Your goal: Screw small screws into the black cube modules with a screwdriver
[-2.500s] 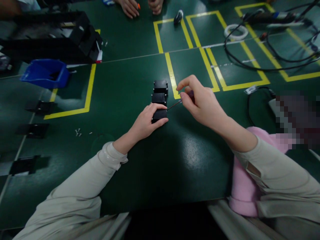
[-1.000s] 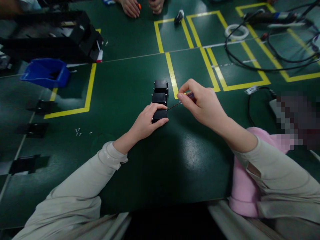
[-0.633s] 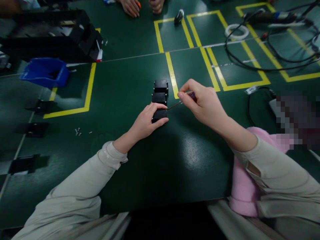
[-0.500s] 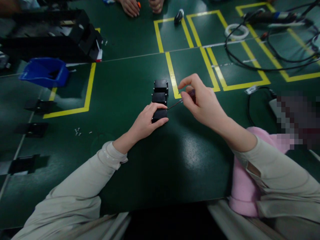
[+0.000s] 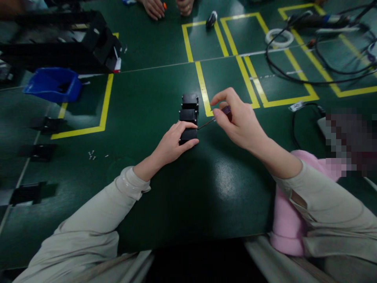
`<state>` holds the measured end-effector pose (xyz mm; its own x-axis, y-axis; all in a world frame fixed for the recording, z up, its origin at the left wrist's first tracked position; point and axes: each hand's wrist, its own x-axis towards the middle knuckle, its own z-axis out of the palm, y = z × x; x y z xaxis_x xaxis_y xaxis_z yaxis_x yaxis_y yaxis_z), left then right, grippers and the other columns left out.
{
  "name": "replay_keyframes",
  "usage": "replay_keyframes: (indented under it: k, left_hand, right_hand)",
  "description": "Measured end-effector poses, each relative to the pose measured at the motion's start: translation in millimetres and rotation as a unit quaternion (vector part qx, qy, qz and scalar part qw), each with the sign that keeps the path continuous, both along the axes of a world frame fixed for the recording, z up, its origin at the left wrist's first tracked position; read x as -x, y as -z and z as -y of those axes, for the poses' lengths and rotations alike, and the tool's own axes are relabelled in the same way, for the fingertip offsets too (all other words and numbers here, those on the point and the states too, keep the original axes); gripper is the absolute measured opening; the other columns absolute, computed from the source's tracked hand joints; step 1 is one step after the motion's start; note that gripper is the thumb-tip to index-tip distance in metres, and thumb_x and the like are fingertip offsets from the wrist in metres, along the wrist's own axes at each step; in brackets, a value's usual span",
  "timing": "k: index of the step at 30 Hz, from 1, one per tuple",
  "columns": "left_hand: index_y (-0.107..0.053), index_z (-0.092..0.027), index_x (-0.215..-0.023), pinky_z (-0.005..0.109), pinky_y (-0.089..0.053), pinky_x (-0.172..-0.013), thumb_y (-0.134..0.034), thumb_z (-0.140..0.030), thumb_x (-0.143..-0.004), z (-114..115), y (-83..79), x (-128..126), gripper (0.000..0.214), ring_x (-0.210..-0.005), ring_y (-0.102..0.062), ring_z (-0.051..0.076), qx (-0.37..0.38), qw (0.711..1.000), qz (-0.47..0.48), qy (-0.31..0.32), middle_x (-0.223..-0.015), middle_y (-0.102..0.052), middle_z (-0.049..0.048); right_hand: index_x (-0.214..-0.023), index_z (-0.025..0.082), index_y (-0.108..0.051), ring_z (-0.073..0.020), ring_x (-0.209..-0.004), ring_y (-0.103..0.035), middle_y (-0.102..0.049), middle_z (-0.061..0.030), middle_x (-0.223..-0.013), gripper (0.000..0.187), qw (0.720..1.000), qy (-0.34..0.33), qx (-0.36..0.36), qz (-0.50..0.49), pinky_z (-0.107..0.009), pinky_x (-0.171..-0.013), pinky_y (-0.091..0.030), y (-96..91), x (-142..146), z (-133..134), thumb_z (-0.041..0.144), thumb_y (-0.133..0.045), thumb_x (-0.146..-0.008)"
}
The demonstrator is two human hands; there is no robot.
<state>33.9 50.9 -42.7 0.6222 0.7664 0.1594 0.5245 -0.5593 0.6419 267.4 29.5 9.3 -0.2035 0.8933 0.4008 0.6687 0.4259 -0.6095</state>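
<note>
Three small black boxes stand in a row on the green table [image 5: 165, 98]. My left hand [image 5: 172, 143] is closed around the nearest black box [image 5: 188, 136], thumb on its near side, fingers over its top. The middle black box [image 5: 187, 115] and the far black box [image 5: 190, 101] stand untouched behind it. My right hand [image 5: 240, 120] pinches a thin screwdriver [image 5: 212, 120] with a dark purple handle. The screwdriver's tip touches the right top corner of the nearest box.
A blue bin [image 5: 53, 83] and black frames [image 5: 64, 43] lie at the left, with small loose screws [image 5: 92, 155] nearby. Black cables [image 5: 297, 76] and a white tape roll [image 5: 278, 37] lie at the far right. Another person's hands [image 5: 154, 8] rest at the far edge. Pink cloth [image 5: 287, 220] sits under my right forearm.
My right fingers have shifted on the screwdriver handle, the index finger lifting and lowering. The left hand and the boxes have stayed put.
</note>
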Motion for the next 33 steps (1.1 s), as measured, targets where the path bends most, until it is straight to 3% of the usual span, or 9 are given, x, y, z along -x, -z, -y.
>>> replay_keyframes:
  k: [4, 10, 16, 22, 29, 33]
  left_hand:
    - [-0.057, -0.020, -0.126, 0.035, -0.043, -0.099, -0.060, -0.046, -0.095, -0.3, 0.2, -0.4, 0.041, -0.114, -0.058, 0.024, -0.002, 1.000, -0.001, 0.000, -0.126, -0.062, 0.0063]
    - [-0.057, -0.020, -0.126, 0.036, -0.044, -0.098, -0.060, -0.046, -0.094, 0.4, -1.8, -1.0, 0.041, -0.112, -0.058, 0.025, 0.005, 1.000, -0.008, -0.005, -0.124, -0.062, 0.0065]
    - [-0.057, -0.020, -0.126, 0.036, -0.044, -0.098, -0.059, -0.047, -0.094, 0.5, -2.0, -0.8, 0.041, -0.113, -0.058, 0.025, 0.000, 1.000, -0.007, -0.006, -0.125, -0.062, 0.0064]
    - [-0.057, -0.020, -0.126, 0.035, -0.044, -0.098, -0.060, -0.046, -0.094, 0.7, -2.0, -0.7, 0.041, -0.112, -0.059, 0.024, 0.005, 1.000, -0.006, -0.006, -0.124, -0.062, 0.0065]
    - [-0.057, -0.021, -0.126, 0.036, -0.044, -0.100, -0.059, -0.048, -0.094, 0.1, -1.7, -0.9, 0.042, -0.113, -0.058, 0.025, 0.004, 1.000, -0.008, -0.005, -0.126, -0.062, 0.0066]
    - [-0.057, -0.020, -0.126, 0.036, -0.044, -0.100, -0.059, -0.048, -0.094, 0.3, -1.6, -1.2, 0.042, -0.114, -0.058, 0.025, 0.001, 1.000, -0.008, -0.004, -0.125, -0.062, 0.0069]
  right_hand:
    - [-0.093, 0.020, -0.058, -0.0118, -0.062, -0.056, -0.060, 0.0002, -0.075, 0.025, 1.000, -0.002, -0.019, 0.011, -0.027, -0.060, -0.038, 3.9, -1.5, -2.5, 0.042, -0.047, -0.099]
    - [-0.112, 0.021, -0.054, -0.0120, -0.055, -0.052, -0.056, 0.0033, -0.068, 0.021, 1.000, 0.000, -0.013, -0.009, -0.027, -0.059, -0.039, 4.5, 0.0, -1.5, 0.033, -0.044, -0.099]
    - [-0.095, 0.021, -0.056, -0.0118, -0.058, -0.055, -0.057, 0.0018, -0.070, 0.021, 1.000, 0.003, -0.016, 0.013, -0.027, -0.059, -0.038, 3.3, -1.5, -2.2, 0.040, -0.048, -0.098]
    - [-0.113, 0.021, -0.053, -0.0122, -0.058, -0.055, -0.058, 0.0019, -0.073, 0.022, 1.000, 0.003, -0.015, -0.001, -0.028, -0.060, -0.041, 5.0, -0.4, -1.3, 0.035, -0.044, -0.099]
    - [-0.097, 0.021, -0.057, -0.0121, -0.059, -0.055, -0.056, 0.0021, -0.070, 0.019, 1.000, -0.002, -0.013, 0.007, -0.028, -0.060, -0.039, 4.9, -1.5, -1.9, 0.039, -0.049, -0.098]
    - [-0.110, 0.022, -0.056, -0.0125, -0.058, -0.053, -0.055, 0.0031, -0.069, 0.018, 1.000, -0.006, -0.002, -0.003, -0.028, -0.061, -0.039, 3.9, -0.6, -1.2, 0.031, -0.047, -0.097]
